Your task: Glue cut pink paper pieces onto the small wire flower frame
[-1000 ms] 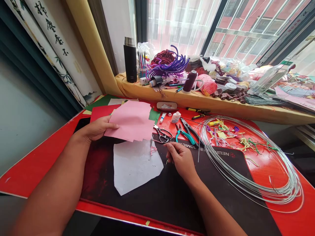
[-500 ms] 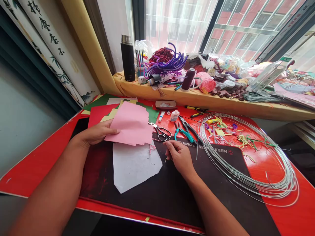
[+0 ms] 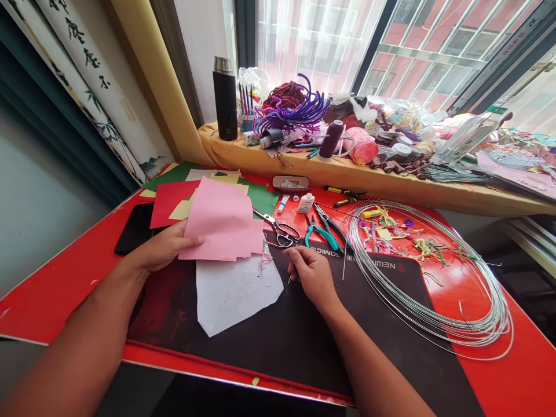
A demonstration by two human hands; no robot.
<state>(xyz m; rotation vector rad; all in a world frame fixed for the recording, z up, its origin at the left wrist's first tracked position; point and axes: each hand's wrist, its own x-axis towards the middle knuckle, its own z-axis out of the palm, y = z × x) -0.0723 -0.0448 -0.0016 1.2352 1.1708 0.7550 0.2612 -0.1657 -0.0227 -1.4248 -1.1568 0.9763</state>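
Pink paper (image 3: 223,217), apparently several stacked sheets with uneven edges, is held at its left side by my left hand (image 3: 165,246), thumb on top. Below it, a white sheet with a cut, pointed edge (image 3: 237,295) lies on the black mat (image 3: 256,356). A thin pink-and-white strip (image 3: 264,255) hangs near the pink paper's right edge. My right hand (image 3: 313,275) is closed in a pinch, just right of the white sheet; what its fingers hold is too small to make out. Scissors (image 3: 284,231) and teal-handled pliers (image 3: 321,233) lie just beyond it.
A large wire coil (image 3: 434,324) covers the right side, with coloured scraps (image 3: 391,229) inside it. Red paper (image 3: 167,200) and a black phone-like slab (image 3: 132,230) lie left. A white glue bottle (image 3: 306,202) stands behind the scissors. The sill holds a thermos (image 3: 225,104) and yarn (image 3: 362,145).
My left hand has drawn the pink paper slightly to the left, uncovering more of the scissors. The camera has shifted a little, and more of the black slab shows. My right hand stays pinched.
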